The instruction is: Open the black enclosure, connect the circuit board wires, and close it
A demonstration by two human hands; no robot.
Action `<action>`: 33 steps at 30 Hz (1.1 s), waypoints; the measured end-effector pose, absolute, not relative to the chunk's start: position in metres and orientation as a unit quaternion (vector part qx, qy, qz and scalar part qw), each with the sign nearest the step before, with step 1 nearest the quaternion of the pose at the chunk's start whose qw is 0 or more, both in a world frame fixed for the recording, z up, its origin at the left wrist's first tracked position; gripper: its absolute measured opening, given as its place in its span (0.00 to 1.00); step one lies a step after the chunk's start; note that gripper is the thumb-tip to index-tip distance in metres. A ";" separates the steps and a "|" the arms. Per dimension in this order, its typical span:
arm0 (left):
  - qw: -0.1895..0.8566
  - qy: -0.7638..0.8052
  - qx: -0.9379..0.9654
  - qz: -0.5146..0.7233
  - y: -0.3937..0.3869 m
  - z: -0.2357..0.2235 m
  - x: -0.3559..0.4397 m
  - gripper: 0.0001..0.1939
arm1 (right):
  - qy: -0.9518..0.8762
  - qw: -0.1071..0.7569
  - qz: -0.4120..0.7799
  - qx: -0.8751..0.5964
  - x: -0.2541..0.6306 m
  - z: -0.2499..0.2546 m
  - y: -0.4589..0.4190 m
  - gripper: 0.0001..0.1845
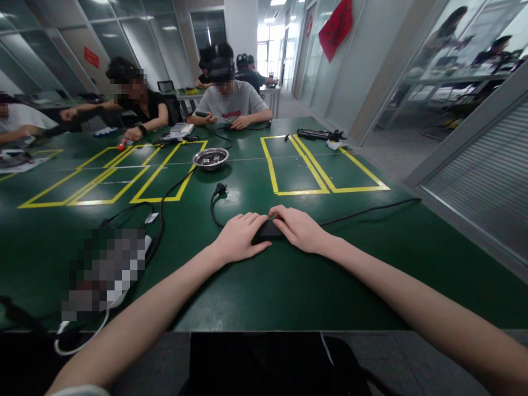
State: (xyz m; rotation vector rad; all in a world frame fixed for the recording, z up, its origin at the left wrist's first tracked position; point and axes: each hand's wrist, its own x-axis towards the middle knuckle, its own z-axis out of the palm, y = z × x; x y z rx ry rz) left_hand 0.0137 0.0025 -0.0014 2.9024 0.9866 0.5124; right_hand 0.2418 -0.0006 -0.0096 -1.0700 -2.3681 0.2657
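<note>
While both bare hands are meeting over a black, rectangular plastic block (269, 233), it is lying on the green table (256, 297), about midway along the near edge and set back from it. Its long axis is running from left to right, roughly parallel with that near edge; its ends are facing the left and right edges, the right one hiding beneath the fingers.

The left hand (240, 237) is covering the left end, its fingers clamping over the top and its thumb lying along the near side. The right hand (303, 230) is holding the right end, its fingers curling over it and its thumb pressing close by.

From the left, a short black cable (212, 210) is bending toward the far edge and ending in a black plug (221, 188). On the right, another thin black cable (371, 210) is stretching to the right edge.

A round, shiny steel bowl (211, 167) is standing farther back, holding small metallic pieces, and yellow tape outlines (303, 192) are marking the surface. At the far edge a person in a grey T-shirt (233, 100) is sitting.
</note>
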 end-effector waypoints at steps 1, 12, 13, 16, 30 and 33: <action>-0.001 0.320 0.935 0.155 0.001 -0.002 0.016 0.22 | -0.865 0.269 0.116 -0.407 0.241 -0.010 0.000 0.12; 0.054 0.311 0.943 0.110 0.002 0.004 0.017 0.21 | -0.924 0.211 0.080 -0.308 0.252 0.007 -0.008 0.17; 0.067 0.312 0.941 0.113 0.002 0.004 0.016 0.21 | -0.933 0.205 0.070 -0.288 0.253 0.008 -0.008 0.16; 0.086 0.321 0.935 0.125 0.003 0.005 0.014 0.23 | -0.943 0.196 0.037 -0.268 0.255 0.007 -0.006 0.14; -0.084 0.195 0.971 0.113 0.000 0.002 0.014 0.17 | -0.795 0.184 0.480 -0.323 0.257 0.019 -0.014 0.20; -0.088 0.187 0.972 0.112 -0.003 0.002 0.016 0.19 | -0.734 0.170 0.575 -0.318 0.256 0.019 -0.015 0.24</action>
